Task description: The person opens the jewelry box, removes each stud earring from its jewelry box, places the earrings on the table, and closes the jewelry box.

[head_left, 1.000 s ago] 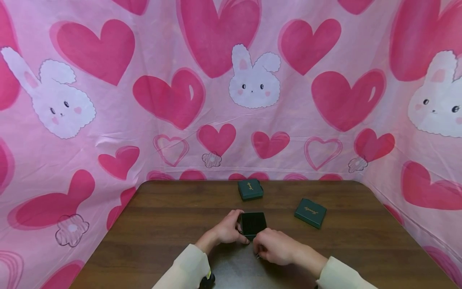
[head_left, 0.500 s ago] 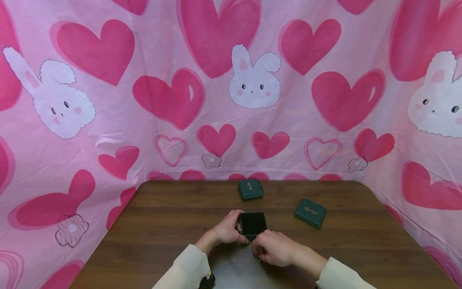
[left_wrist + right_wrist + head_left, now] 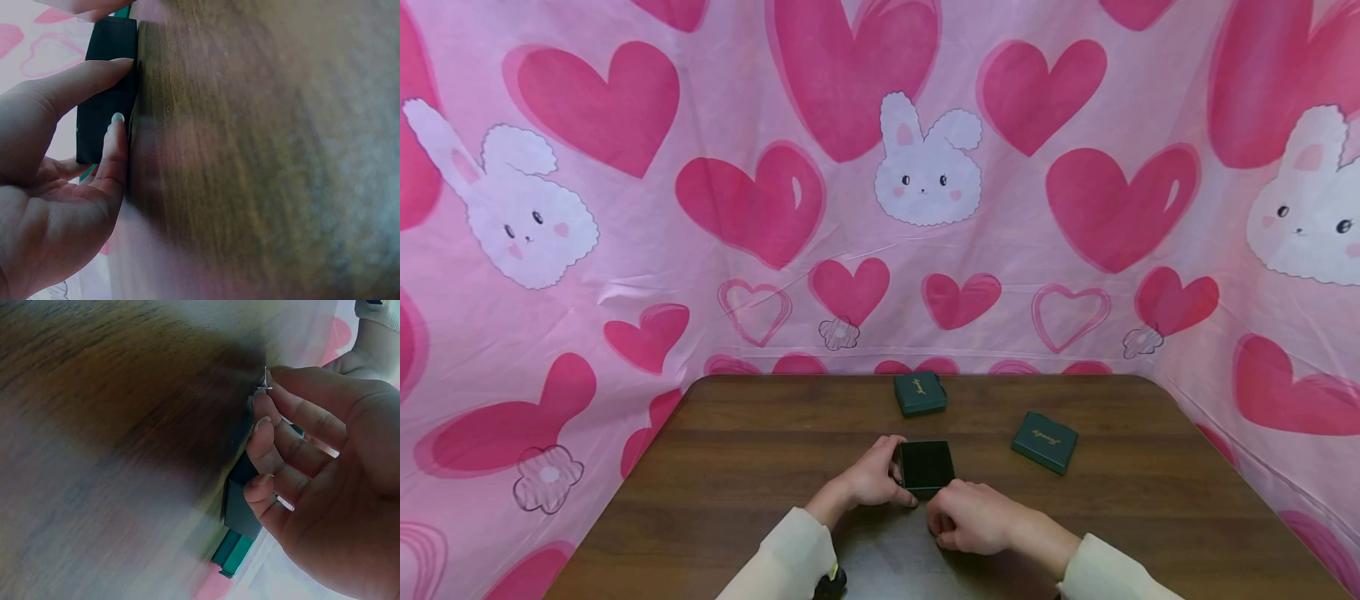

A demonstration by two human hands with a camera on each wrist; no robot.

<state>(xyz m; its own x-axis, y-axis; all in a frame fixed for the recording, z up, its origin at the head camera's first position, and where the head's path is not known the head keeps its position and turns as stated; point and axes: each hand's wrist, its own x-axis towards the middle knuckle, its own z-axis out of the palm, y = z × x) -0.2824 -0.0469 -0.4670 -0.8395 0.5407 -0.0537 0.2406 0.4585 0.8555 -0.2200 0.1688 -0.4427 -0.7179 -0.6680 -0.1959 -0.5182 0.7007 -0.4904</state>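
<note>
A small square jewelry box base (image 3: 927, 465), dark with a black inside, sits on the table in front of me. My left hand (image 3: 872, 477) grips it at its left side, thumb along the near side; in the left wrist view the fingers bend round the dark box wall (image 3: 103, 128). Just off the box's near right corner is my right hand (image 3: 973, 518). Between its thumb and fingertip it pinches a tiny silver earring stud (image 3: 265, 384), whose thin post sticks up in the right wrist view. The head view hides the stud behind the fingers.
Two flat green boxes with gold lettering lie farther off: one green box (image 3: 921, 393) near the back edge, the other green box (image 3: 1046, 442) to the right. The brown wood table (image 3: 760, 467) reaches back to a pink heart-and-bunny cloth (image 3: 850, 217).
My right hand shifts very slightly, and the silver stud that showed under its fingers drops out of the head view. The left hand and the box base stay put.
</note>
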